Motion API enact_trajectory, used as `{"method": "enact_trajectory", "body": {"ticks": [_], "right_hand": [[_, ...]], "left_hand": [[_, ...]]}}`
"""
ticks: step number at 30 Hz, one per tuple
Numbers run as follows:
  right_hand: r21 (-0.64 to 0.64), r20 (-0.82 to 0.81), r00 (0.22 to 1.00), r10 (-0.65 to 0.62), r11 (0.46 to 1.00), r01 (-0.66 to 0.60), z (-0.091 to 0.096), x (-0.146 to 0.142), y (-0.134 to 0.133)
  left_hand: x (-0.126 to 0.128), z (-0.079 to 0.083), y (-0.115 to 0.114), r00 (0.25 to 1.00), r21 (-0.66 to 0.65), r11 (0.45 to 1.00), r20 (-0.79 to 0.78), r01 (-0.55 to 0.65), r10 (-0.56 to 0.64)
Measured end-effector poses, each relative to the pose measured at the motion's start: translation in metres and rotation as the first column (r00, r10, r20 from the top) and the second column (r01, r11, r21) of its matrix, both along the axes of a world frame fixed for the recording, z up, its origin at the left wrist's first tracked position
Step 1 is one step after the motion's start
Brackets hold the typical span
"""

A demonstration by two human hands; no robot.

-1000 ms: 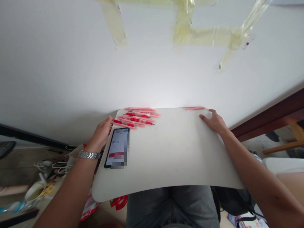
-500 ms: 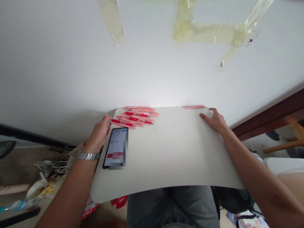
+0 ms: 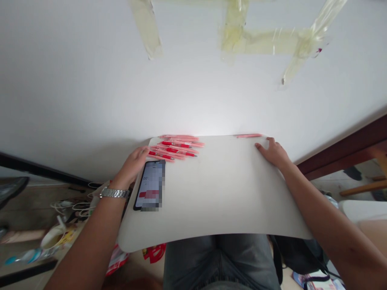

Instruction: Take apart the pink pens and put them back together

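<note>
The pens lie in a loose pile left of the frame's centre, at the far left corner of the surface. The left hand is at their left ends; its thumb side seems to meet the nearest ones, but its other fingers are hidden, so I cannot tell whether it grips any. The right hand rests at the far right corner, right of centre, thumb and forefinger spread apart with nothing between them. Just beside it, near the wall, lies a pink pen.

The likeliest trouble is at the edges. A nudge from the left hand could roll the nearest pens off the left side, and drawing one from the pile could drag its crossed neighbours along. Those along the far edge might slip down by the wall if there is a gap there, which I cannot see. The phone, close to the left edge, could be knocked by the left forearm.

Counted: two hands, one phone, one watch. The pile holds roughly a dozen pens, too overlapped for a sure count; by the right hand there is one, perhaps two.
</note>
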State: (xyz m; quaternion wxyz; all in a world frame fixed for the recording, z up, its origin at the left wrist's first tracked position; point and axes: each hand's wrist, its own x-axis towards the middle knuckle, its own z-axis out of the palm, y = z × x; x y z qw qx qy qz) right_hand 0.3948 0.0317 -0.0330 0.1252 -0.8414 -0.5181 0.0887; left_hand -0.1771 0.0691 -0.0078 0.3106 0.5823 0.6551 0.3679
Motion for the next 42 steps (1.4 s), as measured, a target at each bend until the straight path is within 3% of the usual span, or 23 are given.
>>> {"method": "enact_trajectory", "body": {"ticks": [5,8,11,14,18,21,27,33,42], "right_hand": [[-0.034,0.081,0.996,0.029,0.999,-0.027,0.006,-0.003,0.0],[-0.006,0.168,0.984,0.058,0.998,-0.058,0.01,-0.005,-0.004],[0.106,0.295,0.953,0.074,0.988,-0.109,0.017,-0.012,-0.01],[0.254,0.335,0.933,0.131,0.941,-0.224,0.027,-0.028,-0.015],[0.378,0.206,0.897,0.39,0.814,-0.441,0.045,-0.063,-0.013],[0.419,0.097,0.822,0.561,0.726,-0.545,0.055,-0.093,-0.001],[0.367,0.057,0.679,0.732,0.617,-0.696,0.06,-0.148,0.029],[0.177,0.139,0.605,0.784,0.581,-0.794,0.053,-0.194,0.052],[0.073,0.236,0.576,0.783,0.577,-0.814,0.048,-0.234,0.066]], "left_hand": [[-0.005,0.0,0.0,0.985,-0.05,0.998,-0.162,0.047,-0.055],[-0.006,0.007,-0.002,0.949,0.09,0.994,-0.314,0.056,-0.025],[0.004,0.026,-0.011,0.912,0.271,0.955,-0.411,0.119,0.003],[0.029,0.049,-0.025,0.909,0.322,0.928,-0.416,0.185,-0.037],[0.079,0.066,-0.042,0.883,0.281,0.902,-0.429,0.329,-0.189],[0.117,0.063,-0.054,0.809,0.22,0.835,-0.46,0.504,-0.366],[0.169,0.035,-0.071,0.672,0.074,0.773,-0.551,0.63,-0.495],[0.188,0.018,-0.074,0.596,0.002,0.744,-0.6,0.668,-0.533],[0.191,0.014,-0.074,0.625,0.009,0.763,-0.58,0.646,-0.523]]}}
